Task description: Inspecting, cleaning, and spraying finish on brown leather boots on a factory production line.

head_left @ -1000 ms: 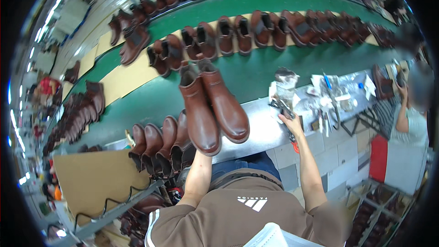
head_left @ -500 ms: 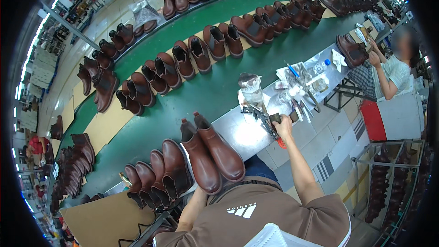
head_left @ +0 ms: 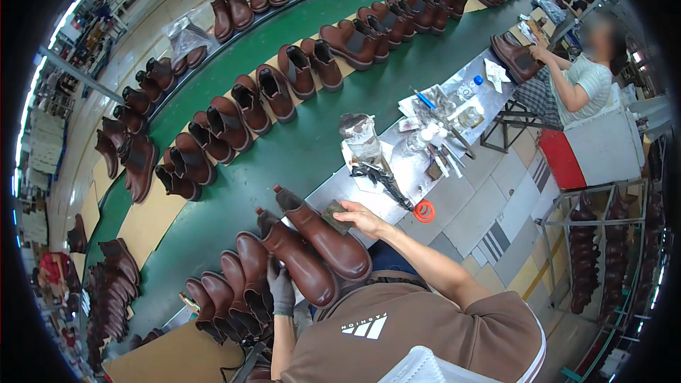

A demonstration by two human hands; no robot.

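A pair of brown ankle boots lies toes toward me at the bench's near edge: a left boot (head_left: 299, 261) and a right boot (head_left: 332, 240). My right hand (head_left: 363, 218) pinches a small dark greenish block (head_left: 335, 215) beside the right boot's upper shaft. On my left hand (head_left: 281, 288) is a grey glove. Its fingers, partly hidden, stretch up beside the left boot, between it and a row of brown boots (head_left: 234, 273); nothing shows in them.
A metal tray (head_left: 418, 183) to the right carries a black-handled tool (head_left: 386, 183), papers, bottles and pens. An orange ring (head_left: 423, 211) hangs at its edge. More boots line the green conveyor (head_left: 298, 138). A co-worker (head_left: 582, 89) handles boots at far right.
My right hand has come left from the tray to the right boot, carrying the block. The gloved left hand has emerged from behind the boots. The whole view has shifted slightly.
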